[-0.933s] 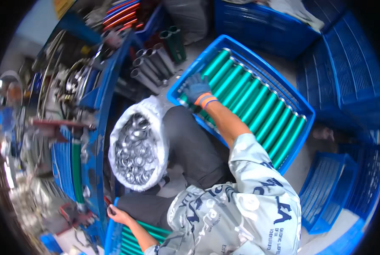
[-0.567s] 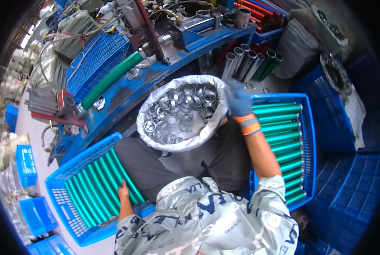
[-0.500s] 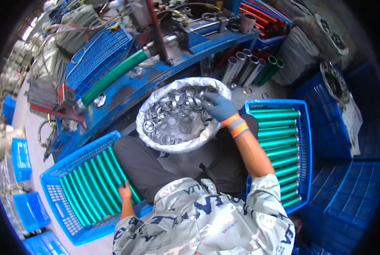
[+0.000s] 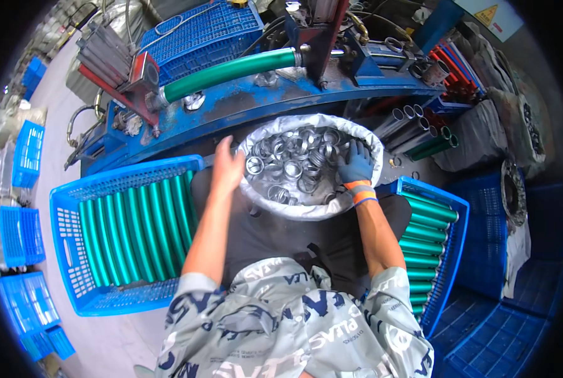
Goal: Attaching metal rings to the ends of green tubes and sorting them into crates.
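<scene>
A round container with a white cloth rim point(image 4: 275, 206) stands between my knees, full of loose metal rings point(image 4: 293, 169). My right hand point(image 4: 357, 165), in a blue-grey glove with an orange cuff, lies over the rings at the right side, fingers stretched out. I see nothing held in it, though its palm side is hidden. My bare left hand point(image 4: 229, 162) is slightly blurred beside the left rim, fingers apart and nothing in them. Ahead, a green tube point(image 4: 231, 72) sits between the two ends of a blue bench machine point(image 4: 250, 104).
Blue crates of green tubes stand at my left point(image 4: 64, 217) and right point(image 4: 461, 233). Bare metal tubes point(image 4: 414, 129) lean beyond the container on the right. Stacked blue crates point(image 4: 508, 334) rise at the far right, and more blue crates point(image 4: 23, 227) stand far left.
My left hand has left the tubes in the left crate and risen to the container's left rim. My right hand has moved down onto the rings. The view has turned.
</scene>
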A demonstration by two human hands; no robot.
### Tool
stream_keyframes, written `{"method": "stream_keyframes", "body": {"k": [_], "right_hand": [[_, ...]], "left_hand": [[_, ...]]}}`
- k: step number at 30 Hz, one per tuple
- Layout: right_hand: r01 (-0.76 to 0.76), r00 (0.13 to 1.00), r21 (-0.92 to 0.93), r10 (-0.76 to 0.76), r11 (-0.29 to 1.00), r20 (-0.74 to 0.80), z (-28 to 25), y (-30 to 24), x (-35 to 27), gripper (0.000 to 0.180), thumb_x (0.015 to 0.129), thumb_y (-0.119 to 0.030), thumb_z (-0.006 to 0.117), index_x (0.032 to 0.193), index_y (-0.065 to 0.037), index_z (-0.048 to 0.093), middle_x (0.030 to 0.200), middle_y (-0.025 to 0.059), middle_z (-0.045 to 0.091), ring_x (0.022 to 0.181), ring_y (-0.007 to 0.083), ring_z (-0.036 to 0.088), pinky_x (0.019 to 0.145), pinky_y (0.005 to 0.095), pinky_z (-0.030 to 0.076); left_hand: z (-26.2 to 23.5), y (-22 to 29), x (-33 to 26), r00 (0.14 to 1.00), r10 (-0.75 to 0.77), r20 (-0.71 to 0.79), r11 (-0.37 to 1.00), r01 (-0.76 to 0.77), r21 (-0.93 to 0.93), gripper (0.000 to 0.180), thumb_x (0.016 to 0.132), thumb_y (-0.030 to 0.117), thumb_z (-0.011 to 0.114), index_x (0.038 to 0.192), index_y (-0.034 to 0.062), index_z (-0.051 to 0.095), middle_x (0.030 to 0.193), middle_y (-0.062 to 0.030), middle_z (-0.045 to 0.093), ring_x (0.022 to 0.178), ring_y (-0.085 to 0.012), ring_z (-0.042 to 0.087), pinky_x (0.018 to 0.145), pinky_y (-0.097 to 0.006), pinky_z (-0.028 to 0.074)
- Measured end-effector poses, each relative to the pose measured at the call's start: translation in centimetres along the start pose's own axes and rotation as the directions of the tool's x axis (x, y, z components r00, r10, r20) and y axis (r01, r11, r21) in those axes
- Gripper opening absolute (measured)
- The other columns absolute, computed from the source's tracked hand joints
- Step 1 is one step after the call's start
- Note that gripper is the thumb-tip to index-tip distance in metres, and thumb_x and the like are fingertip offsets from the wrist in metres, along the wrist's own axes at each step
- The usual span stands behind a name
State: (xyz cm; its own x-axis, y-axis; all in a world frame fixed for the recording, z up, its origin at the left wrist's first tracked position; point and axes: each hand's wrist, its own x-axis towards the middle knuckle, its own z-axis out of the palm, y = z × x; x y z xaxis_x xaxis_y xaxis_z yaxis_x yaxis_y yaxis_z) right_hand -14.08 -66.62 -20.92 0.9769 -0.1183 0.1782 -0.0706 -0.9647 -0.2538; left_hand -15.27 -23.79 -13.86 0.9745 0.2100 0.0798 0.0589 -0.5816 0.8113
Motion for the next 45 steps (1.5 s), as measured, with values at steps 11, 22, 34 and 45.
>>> {"method": "stream_keyframes", "body": {"k": [11,22,34,45], "right_hand": [[-0.369,0.929,0.504,0.327,0.781,0.172,-2.3,1.2,1.4,0.085,0.111,-0.065,0.05,0.175,-0.01,0.044,0.175,0.0272,0.046,0.163,0.0461,0.042,0.135,0.0508,0.032],[-0.296,0.916,0.739,0.399,0.605,0.039,2.6,6.0,1.1,0.077,0.115,-0.059,0.048,0.165,-0.002,0.056,0.164,0.0341,0.057,0.156,0.0485,0.051,0.133,0.0493,0.036],[-0.301,0.915,0.788,0.394,0.537,0.081,2.9,5.3,1.0,0.074,0.115,-0.054,0.049,0.16,0.004,0.059,0.164,0.0309,0.058,0.156,0.0465,0.05,0.13,0.0476,0.038],[-0.327,0.925,0.583,0.378,0.744,0.036,1.0,2.4,1.2,0.073,0.115,-0.054,0.052,0.16,0.004,0.06,0.164,0.033,0.057,0.158,0.0461,0.049,0.133,0.0444,0.035]], "left_hand": [[4.1,-6.1,3.4,0.981,-0.183,-0.062,0.977,0.188,0.099,0.042,0.104,0.024,0.069,0.132,-0.0066,0.071,0.118,-0.0282,0.081,0.109,-0.0403,0.08,0.099,-0.05,0.06],[5.8,17.6,-1.3,0.972,0.158,0.174,0.98,-0.134,-0.145,0.043,0.109,0.01,0.068,0.15,-0.0048,0.064,0.13,-0.0214,0.078,0.112,-0.0199,0.077,0.092,-0.034,0.061],[6.9,18.2,-1.0,0.941,0.232,0.247,0.953,-0.169,-0.251,0.057,0.1,0.007,0.081,0.155,0.0001,0.063,0.121,-0.018,0.079,0.108,-0.0226,0.076,0.096,-0.036,0.059],[6.3,-0.3,3.4,0.884,-0.436,0.171,0.828,0.468,-0.309,0.034,0.103,0.012,0.074,0.131,-0.0071,0.076,0.124,-0.0166,0.08,0.111,-0.0251,0.075,0.099,-0.041,0.057]]}}
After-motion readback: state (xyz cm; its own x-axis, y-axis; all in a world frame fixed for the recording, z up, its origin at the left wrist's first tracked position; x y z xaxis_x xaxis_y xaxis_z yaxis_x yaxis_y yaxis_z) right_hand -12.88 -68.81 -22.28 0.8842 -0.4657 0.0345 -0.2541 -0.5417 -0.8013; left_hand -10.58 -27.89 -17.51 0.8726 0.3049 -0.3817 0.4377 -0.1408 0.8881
